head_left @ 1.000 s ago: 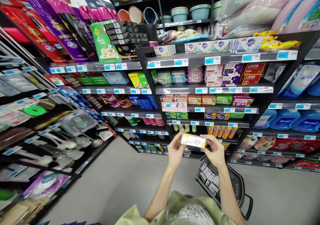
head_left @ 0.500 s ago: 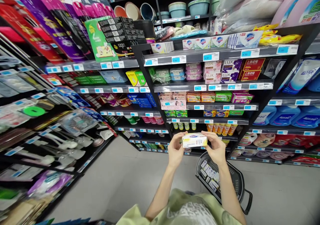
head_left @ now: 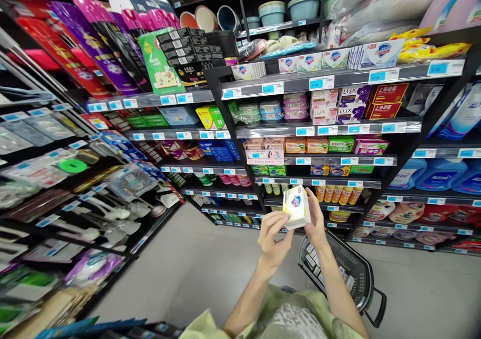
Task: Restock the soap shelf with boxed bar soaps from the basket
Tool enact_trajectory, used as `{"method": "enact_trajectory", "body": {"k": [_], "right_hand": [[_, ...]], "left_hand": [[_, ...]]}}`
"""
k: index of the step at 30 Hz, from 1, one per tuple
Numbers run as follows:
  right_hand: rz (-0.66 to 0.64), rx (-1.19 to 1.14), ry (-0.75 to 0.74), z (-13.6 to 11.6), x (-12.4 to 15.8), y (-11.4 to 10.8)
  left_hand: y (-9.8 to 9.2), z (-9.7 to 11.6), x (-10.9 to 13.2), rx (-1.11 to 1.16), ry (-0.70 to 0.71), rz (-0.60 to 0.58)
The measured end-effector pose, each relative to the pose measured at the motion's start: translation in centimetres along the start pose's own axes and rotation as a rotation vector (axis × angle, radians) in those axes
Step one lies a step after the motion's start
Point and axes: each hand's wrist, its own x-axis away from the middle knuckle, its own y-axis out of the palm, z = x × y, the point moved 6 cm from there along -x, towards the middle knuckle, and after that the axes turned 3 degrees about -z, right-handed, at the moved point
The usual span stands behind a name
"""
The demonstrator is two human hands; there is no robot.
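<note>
Between my two hands is a small white soap box (head_left: pixel 295 203) with yellow edges and a blue and red logo on the face turned up toward me. My left hand (head_left: pixel 275 236) pinches its lower left corner, thumb below and fingers on the near edge. My right hand (head_left: pixel 315 221) grips the right side, with its fingers partly behind the box. Below my right forearm a black shopping basket (head_left: pixel 366 279) stands on the floor, holding several small white boxes (head_left: pixel 311 259).
Ahead is a shelf rack with boxed soaps (head_left: pixel 381 55) on its upper ledge and LUX boxes (head_left: pixel 353 106) beneath. Blue detergent bottles (head_left: pixel 439 173) stand to the right. Kitchen utensils (head_left: pixel 120 228) hang at the left. Grey floor (head_left: pixel 195 269) lies between the racks.
The soap box has been turned from its narrow side to its large logo face and tilted. My left hand has shifted to its lower left corner. The view has moved slightly left.
</note>
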Motion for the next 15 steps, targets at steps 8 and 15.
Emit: {"method": "enact_trajectory", "body": {"k": [8, 15], "right_hand": [[-0.054, -0.436, 0.293, 2.1, 0.2, 0.1], [0.008, -0.411, 0.313, 2.9, 0.6, -0.5]], "left_hand": [[0.6, -1.4, -0.2, 0.091, -0.204, -0.1], [1.9, -2.3, -2.6, 0.272, -0.406, -0.644]]}}
